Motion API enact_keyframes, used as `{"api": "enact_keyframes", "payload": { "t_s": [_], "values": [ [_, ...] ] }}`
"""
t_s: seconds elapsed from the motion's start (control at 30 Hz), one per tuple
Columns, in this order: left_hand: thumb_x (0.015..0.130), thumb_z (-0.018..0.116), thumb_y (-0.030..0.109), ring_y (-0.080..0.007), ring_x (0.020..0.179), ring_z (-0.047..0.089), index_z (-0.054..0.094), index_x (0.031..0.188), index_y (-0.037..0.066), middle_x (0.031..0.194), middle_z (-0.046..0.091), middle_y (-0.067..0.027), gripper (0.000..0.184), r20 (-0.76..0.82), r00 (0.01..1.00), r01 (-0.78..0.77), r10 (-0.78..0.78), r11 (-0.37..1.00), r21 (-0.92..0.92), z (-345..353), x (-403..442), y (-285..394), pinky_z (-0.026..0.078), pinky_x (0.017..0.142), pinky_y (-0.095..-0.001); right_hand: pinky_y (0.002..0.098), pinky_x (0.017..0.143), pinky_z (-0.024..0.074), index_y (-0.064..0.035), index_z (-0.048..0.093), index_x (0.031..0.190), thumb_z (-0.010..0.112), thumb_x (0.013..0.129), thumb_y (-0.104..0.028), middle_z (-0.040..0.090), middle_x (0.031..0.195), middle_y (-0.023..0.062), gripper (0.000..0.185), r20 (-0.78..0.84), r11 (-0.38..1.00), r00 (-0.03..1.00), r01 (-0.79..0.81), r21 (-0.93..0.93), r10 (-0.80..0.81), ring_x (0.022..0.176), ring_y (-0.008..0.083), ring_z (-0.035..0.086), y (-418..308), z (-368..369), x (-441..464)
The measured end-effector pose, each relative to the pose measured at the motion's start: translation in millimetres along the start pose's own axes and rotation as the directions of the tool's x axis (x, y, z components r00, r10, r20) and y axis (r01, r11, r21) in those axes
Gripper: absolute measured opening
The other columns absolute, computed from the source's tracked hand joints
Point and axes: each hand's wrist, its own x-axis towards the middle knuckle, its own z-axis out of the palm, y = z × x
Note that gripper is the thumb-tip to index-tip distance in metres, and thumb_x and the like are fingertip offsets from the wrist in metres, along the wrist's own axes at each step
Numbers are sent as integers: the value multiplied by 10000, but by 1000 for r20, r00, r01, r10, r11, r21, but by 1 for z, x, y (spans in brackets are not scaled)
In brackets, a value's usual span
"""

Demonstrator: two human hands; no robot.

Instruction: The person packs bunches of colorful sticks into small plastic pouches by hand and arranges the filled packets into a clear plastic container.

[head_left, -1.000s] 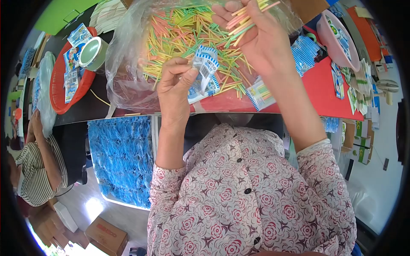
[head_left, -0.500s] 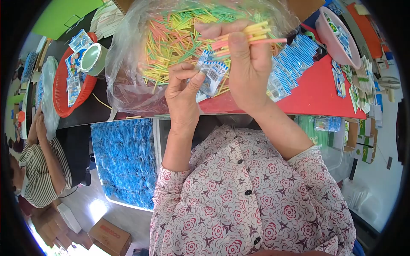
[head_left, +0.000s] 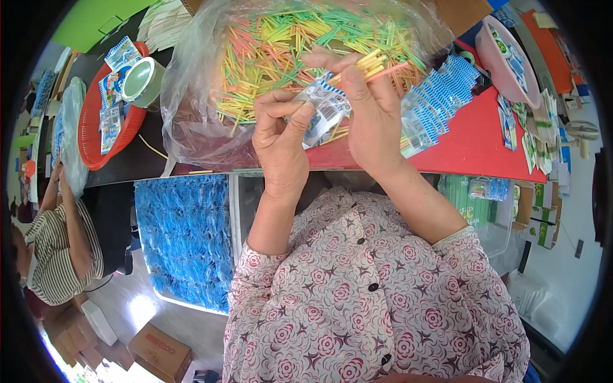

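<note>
While left fingers (head_left: 298, 122) pinch packet (head_left: 329, 110) | right fingers (head_left: 355, 86) have brought sticks (head_left: 371, 62) closer

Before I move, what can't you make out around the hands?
All in the head view:
- Inner ends of the held sticks: hidden by the right hand.
- Pinched corner of the packet: covered by the left hand.
- Packet's reverse: turned away from the camera.
- Packet's fine print: too small.
- Cardboard box: cut off by the top edge.
</note>
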Motion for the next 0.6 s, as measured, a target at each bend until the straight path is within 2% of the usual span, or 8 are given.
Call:
{"api": "enact_keyframes", "payload": {
  "t_s": [0.07,0.17,0.2,0.3,0.33,0.47,0.57,0.6],
  "values": [
    [809,668,-21,-108,964,486,602,859,53,1046,462,-4,111,-4,1000,-1,2,1000,4,-1,0,-1,419,849,-254,397,1022,364,9,491,1066,389,1005,-218,578,1204,175,256,24,1000,999,-27,-6,28,1182,256,502,-1,-1,0],
    [810,668,-20,-107,970,484,599,859,53,1049,458,-6,111,-9,1000,-3,3,1000,12,-2,1,-5,422,842,-249,377,1009,382,20,481,1204,418,992,-208,541,1260,158,318,-32,942,944,-330,-64,328,1189,246,499,-8,1,0],
    [811,668,-19,-107,973,483,598,858,52,1051,458,-7,110,-12,1000,-1,1,1000,5,-3,1,-6,422,844,-251,377,1009,382,20,481,1204,418,992,-208,541,1260,158,318,-31,942,944,-330,-64,328,1189,246,499,-8,2,1],
    [812,669,-17,-106,981,481,597,855,52,1053,459,-10,108,-21,1000,6,-6,1000,-7,-3,1,-8,422,846,-253,349,986,404,15,443,1301,399,996,-233,500,1315,148,396,-78,944,956,-262,201,282,1186,235,504,-7,10,2],
    [812,669,-15,-107,983,481,597,855,53,1056,460,-10,108,-26,1000,14,-14,1000,-4,-3,2,-7,422,847,-255,349,986,404,15,443,1301,399,996,-233,500,1315,148,396,-79,944,956,-262,201,282,1186,235,504,-6,7,2],
    [813,670,-13,-112,990,481,598,851,55,1064,465,-14,106,-27,999,23,-23,1000,4,3,3,-3,423,851,-261,326,965,423,11,426,1320,368,1002,-268,516,1291,149,427,32,988,988,-151,-41,152,1184,222,509,3,-10,0],
    [813,669,-15,-116,995,481,599,846,55,1067,470,-19,105,-20,1000,6,-6,1000,9,6,1,-3,422,854,-260,323,963,423,12,405,1337,344,1004,-301,538,1255,136,461,91,939,935,-340,-47,343,1176,204,515,3,-17,0],
    [814,667,-15,-117,992,485,597,853,55,1058,476,-20,106,-14,1000,-13,14,998,58,6,1,-6,425,854,-258,323,963,423,12,405,1337,344,1004,-301,538,1255,136,461,89,938,934,-343,-46,346,1176,204,515,3,-16,0]
  ]
}}
